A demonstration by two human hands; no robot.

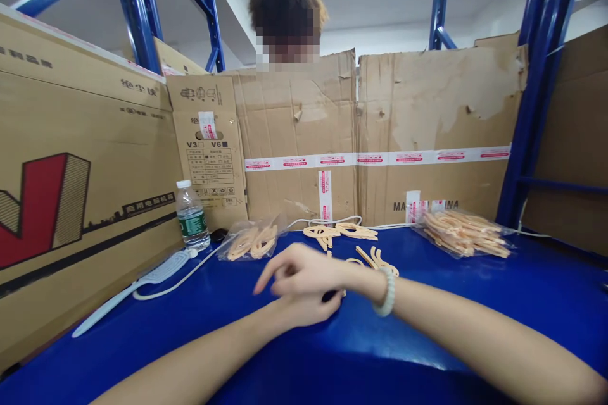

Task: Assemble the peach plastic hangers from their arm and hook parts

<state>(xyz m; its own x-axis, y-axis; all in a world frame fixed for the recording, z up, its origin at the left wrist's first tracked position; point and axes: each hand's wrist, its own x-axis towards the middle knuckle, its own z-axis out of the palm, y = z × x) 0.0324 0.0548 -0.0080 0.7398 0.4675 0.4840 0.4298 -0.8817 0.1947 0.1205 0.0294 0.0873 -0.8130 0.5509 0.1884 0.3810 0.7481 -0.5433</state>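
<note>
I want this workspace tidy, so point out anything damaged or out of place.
The tall brown cardboard panel at back right looks damaged: its surface is peeled in patches. A pale-blue, long-handled brush lies at left on the glossy blue tabletop, seemingly a stray personal item.

There are two hands, one bottle, one hairbrush.

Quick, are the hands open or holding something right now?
Left hand: partly covered, can't tell if it's holding anything.
Right hand: blurred, loosely curled; can't tell if it holds anything.
</note>
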